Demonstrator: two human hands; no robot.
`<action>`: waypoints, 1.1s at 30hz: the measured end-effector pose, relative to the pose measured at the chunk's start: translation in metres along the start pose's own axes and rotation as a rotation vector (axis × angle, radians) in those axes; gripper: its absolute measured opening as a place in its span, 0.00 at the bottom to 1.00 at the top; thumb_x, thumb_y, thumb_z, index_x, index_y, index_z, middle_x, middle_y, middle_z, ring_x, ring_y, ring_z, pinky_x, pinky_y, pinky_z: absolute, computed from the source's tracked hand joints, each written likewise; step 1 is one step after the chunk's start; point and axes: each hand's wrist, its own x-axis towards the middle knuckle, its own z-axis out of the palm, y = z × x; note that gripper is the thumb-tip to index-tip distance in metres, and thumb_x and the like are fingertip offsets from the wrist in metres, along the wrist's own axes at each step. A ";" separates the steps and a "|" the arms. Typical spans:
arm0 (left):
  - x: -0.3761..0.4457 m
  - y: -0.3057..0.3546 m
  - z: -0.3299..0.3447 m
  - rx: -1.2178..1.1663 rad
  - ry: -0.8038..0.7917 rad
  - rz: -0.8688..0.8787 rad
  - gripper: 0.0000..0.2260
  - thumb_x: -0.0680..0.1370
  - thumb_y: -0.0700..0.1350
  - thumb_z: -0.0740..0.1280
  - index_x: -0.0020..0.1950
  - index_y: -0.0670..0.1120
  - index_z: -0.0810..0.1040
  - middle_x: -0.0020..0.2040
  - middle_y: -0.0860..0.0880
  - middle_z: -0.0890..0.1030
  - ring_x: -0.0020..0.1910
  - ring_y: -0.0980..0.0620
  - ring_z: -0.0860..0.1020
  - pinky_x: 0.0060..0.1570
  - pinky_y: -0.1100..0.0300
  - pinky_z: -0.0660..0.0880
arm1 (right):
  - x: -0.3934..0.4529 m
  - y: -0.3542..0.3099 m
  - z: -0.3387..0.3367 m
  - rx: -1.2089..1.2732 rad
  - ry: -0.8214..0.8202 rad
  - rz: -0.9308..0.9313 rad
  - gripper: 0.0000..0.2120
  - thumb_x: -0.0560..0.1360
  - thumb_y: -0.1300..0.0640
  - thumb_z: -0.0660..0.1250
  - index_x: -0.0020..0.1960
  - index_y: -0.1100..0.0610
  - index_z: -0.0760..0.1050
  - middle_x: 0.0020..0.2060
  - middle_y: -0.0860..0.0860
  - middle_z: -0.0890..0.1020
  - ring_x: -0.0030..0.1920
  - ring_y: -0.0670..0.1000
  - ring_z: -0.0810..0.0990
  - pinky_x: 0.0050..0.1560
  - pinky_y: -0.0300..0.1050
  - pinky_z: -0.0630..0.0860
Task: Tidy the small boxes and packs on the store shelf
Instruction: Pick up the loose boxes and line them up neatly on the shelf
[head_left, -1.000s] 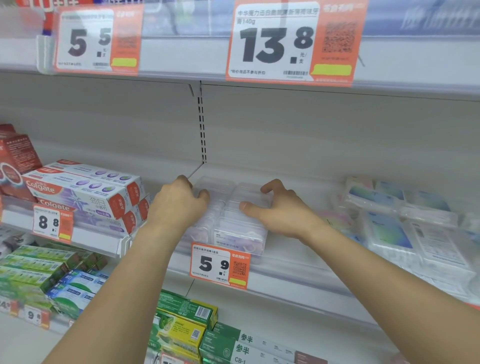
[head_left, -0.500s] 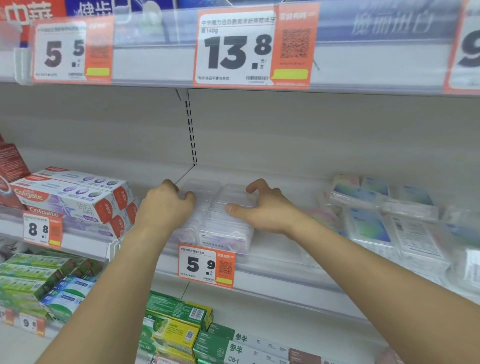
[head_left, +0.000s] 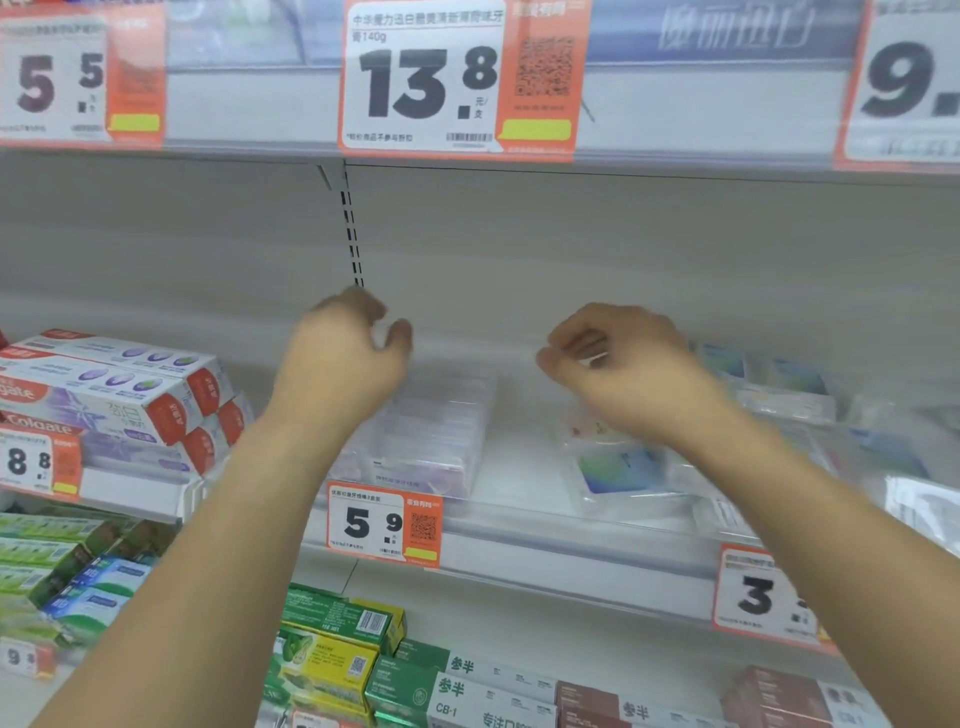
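Both hands hang above the middle shelf (head_left: 571, 525), touching none of the goods. The left hand (head_left: 343, 358) is over the far left end of the clear boxes (head_left: 426, 436), its fingers loosely curled with a gap between thumb and fingers and nothing in them. The right hand (head_left: 618, 358) is to the right, above the flat packs (head_left: 618, 467); its fingers are bent inward, and motion blur hides whether anything thin is pinched there, so I cannot tell its grip for sure.

The clear boxes sit in a tight block running from the shelf's near lip toward the back, just behind the 5.9 price tag (head_left: 384, 525). They look squared up, so that part of the job seems done. A bare strip of shelf lies between them and the flat packs. Those packs, and the ones further right (head_left: 779, 384), lie tilted and overlapping, so they appear to be what is left to straighten, likely the next thing the right hand goes for. The toothpaste boxes (head_left: 114, 395) on the left are stacked neatly.
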 end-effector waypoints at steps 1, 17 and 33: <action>-0.007 0.019 0.004 -0.074 -0.003 0.092 0.11 0.76 0.49 0.66 0.53 0.44 0.79 0.49 0.47 0.83 0.49 0.46 0.80 0.48 0.60 0.74 | -0.007 0.009 -0.014 -0.014 0.077 -0.027 0.09 0.73 0.47 0.70 0.51 0.49 0.80 0.46 0.46 0.84 0.49 0.45 0.82 0.53 0.41 0.77; -0.058 0.112 0.097 0.148 -0.931 0.289 0.38 0.68 0.65 0.70 0.75 0.57 0.61 0.72 0.51 0.65 0.72 0.48 0.59 0.67 0.56 0.62 | -0.057 0.132 -0.058 -0.457 -0.165 -0.048 0.46 0.58 0.21 0.64 0.72 0.40 0.66 0.69 0.39 0.72 0.68 0.46 0.72 0.68 0.46 0.66; -0.053 0.154 0.075 0.274 -0.782 0.417 0.28 0.64 0.49 0.78 0.61 0.55 0.73 0.53 0.53 0.73 0.49 0.50 0.74 0.41 0.60 0.72 | -0.081 0.149 -0.090 -0.048 0.375 -0.317 0.44 0.55 0.48 0.85 0.64 0.61 0.71 0.61 0.56 0.65 0.63 0.29 0.60 0.64 0.24 0.60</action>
